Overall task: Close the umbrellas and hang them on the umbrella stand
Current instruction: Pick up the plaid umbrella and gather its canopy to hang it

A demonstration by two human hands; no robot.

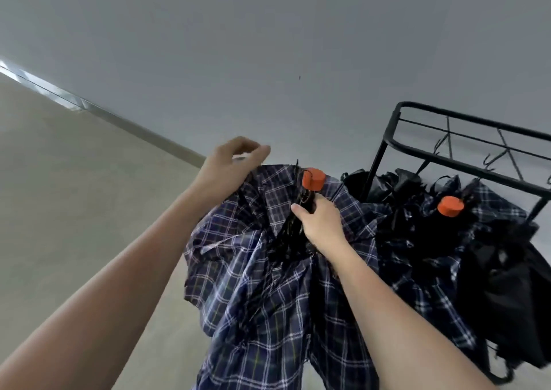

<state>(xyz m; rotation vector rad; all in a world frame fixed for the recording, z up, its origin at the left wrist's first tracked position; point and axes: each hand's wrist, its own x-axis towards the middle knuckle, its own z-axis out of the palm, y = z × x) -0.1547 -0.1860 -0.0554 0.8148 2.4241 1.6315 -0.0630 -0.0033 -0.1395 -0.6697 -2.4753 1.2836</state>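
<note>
A blue plaid umbrella (268,294) hangs folded and loose in front of me, its orange handle cap (313,178) pointing up. My right hand (320,224) grips its dark handle just below the cap. My left hand (235,163) is at the canopy's upper left edge, fingers pinched on the fabric or a small strap there. To the right stands the black metal umbrella stand (465,139) with hooks on its top rail. A second plaid umbrella with an orange cap (449,206) and black umbrellas (507,273) hang on it.
A plain grey wall (268,47) fills the background and meets the beige floor (74,196) along a shiny baseboard at left. Several bare hooks (489,160) show on the stand's rail above the hung umbrellas.
</note>
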